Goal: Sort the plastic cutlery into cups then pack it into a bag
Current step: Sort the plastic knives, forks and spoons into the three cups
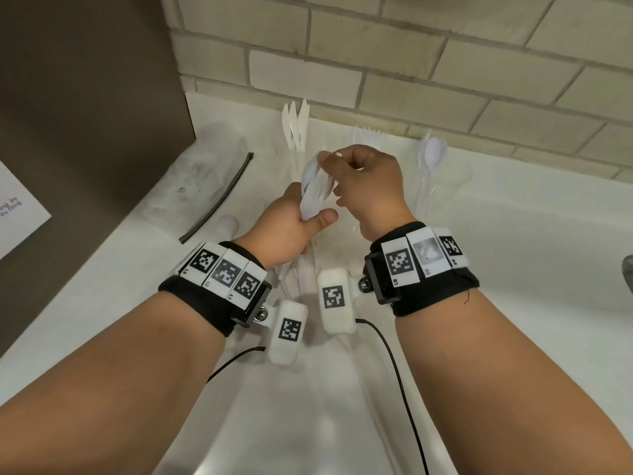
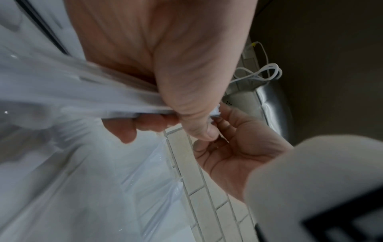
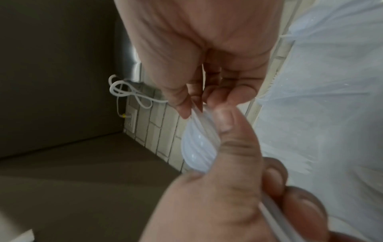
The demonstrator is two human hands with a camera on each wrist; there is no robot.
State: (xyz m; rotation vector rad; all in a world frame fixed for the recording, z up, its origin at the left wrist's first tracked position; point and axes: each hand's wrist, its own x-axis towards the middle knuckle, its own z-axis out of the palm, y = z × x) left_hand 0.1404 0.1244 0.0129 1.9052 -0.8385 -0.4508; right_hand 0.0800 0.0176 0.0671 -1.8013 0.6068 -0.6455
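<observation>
My left hand (image 1: 310,214) grips a bundle of white plastic spoons (image 1: 317,186) by the handles, bowls up, above the white counter (image 1: 496,269). My right hand (image 1: 334,159) pinches the top of a spoon bowl in that bundle; the right wrist view shows its fingertips (image 3: 186,113) on the stacked spoon bowls (image 3: 199,147). At the back stand clear cups with knives (image 1: 295,128), forks (image 1: 371,135) and spoons (image 1: 432,156). A clear bag (image 1: 195,180) with a black zip strip (image 1: 222,193) lies on the left.
One loose spoon (image 1: 227,223) lies near the zip strip, and more loose cutlery (image 1: 294,272) lies under my wrists. A brick wall (image 1: 411,63) backs the counter, a dark panel (image 1: 85,97) closes the left, and a metal edge (image 1: 628,272) shows at right.
</observation>
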